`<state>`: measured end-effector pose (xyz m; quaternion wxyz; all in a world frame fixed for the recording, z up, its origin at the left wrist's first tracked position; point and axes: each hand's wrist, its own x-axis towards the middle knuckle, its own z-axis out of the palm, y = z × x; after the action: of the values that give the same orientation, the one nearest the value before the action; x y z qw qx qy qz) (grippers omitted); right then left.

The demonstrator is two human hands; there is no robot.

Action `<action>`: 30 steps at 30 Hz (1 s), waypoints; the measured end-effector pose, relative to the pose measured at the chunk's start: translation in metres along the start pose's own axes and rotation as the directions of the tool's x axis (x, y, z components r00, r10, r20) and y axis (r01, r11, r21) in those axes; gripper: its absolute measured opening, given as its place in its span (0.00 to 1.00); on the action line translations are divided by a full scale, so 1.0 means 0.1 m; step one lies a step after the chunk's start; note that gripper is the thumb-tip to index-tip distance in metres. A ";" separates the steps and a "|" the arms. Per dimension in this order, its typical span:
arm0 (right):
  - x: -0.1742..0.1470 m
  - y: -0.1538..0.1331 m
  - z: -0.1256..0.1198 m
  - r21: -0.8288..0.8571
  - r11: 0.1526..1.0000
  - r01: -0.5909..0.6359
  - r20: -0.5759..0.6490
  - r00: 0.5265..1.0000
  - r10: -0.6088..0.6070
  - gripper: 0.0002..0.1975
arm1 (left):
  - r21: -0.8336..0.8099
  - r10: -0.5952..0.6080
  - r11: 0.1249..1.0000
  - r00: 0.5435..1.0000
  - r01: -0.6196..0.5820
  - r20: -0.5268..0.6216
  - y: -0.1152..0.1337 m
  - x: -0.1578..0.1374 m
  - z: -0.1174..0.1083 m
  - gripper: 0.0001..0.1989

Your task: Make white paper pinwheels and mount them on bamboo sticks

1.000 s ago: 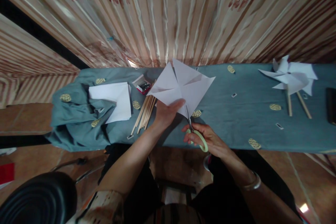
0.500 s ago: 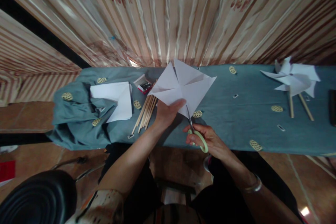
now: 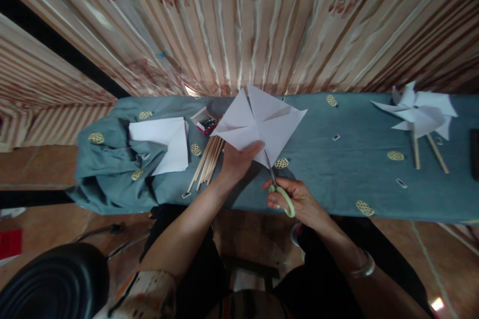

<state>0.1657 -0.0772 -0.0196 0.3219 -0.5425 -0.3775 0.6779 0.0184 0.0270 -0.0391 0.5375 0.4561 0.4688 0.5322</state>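
At the bottom left corner, nearest the camera, sits a round black seat point(image 3: 52, 279) with ridged rings. Between the forearms the person's dark-clad legs show, with a patterned sleeve point(image 3: 144, 294) on the left arm and a silvery bracelet point(image 3: 364, 266) round the right wrist. Just over the near edge of the table, the right hand point(image 3: 295, 198) is closed round the pale green handles of a pair of scissors point(image 3: 274, 183); their blades point away from the body and meet the near corner of a white paper sheet point(image 3: 275, 132). How far the blades are parted is too small to tell. The left hand point(image 3: 239, 159) grips that sheet near its middle, thumb on top, its other fingers mostly hidden underneath. The sheet is held corner towards the body, over the middle of the table, and slits run in from its far, left and right corners. Partly under its left side lie thin wooden sticks point(image 3: 208, 160), loosely bundled on the blue-green cloth point(image 3: 322, 174) with its yellow pineapple print. Farther left is a stack of white paper point(image 3: 175, 145), partly covered by a bunched fold of the cloth. Beyond the sticks stands a small open box point(image 3: 205, 123) with dark contents. Well to the right lie white paper pinwheels point(image 3: 426, 114) with two sticks showing. Behind everything hangs a striped curtain point(image 3: 239, 30)
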 end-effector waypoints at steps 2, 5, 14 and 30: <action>0.00 0.02 0.00 0.013 1.000 -0.008 -0.011 1.000 0.008 0.24 | -0.001 0.014 1.000 1.000 -0.014 -0.008 0.01 0.00 0.00 0.18; 0.01 0.03 0.01 0.036 0.999 -0.028 -0.026 0.999 0.029 0.25 | 0.004 0.026 1.000 1.000 -0.026 -0.006 0.04 0.00 0.00 0.17; 0.02 0.01 0.03 0.064 0.997 -0.046 -0.035 0.998 0.048 0.24 | 0.009 0.049 0.999 0.999 -0.049 0.003 0.00 0.01 -0.02 0.21; 0.02 0.02 0.01 0.092 0.995 -0.031 -0.084 0.996 0.039 0.25 | -0.064 -0.044 0.997 0.995 0.050 0.092 0.17 -0.03 -0.03 0.16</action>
<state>0.1638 -0.0768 -0.0225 0.3501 -0.5625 -0.3229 0.6758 0.0130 0.0240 -0.0228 0.5854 0.4506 0.4368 0.5133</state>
